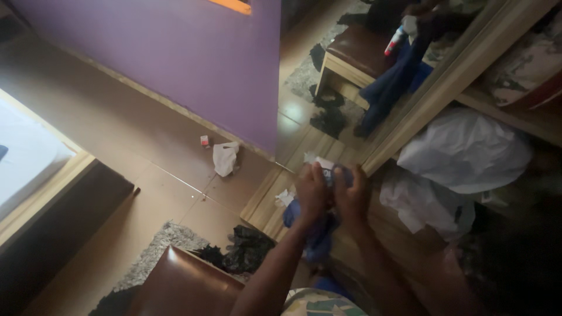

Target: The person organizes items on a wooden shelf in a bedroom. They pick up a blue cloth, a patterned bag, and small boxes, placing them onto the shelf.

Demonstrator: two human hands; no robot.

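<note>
Gripping a crumpled blue cloth garment point(316, 225) between them, the left hand point(311, 192) and right hand point(353, 196) close on its upper part just before the tall wood-framed mirror point(351, 88), with a white plastic bag point(225, 158) on the tiled floor point(117, 134) left of that mirror.

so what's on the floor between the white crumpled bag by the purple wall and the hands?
Head view: mostly bare tile, then a small white scrap just short of the left hand.
</note>
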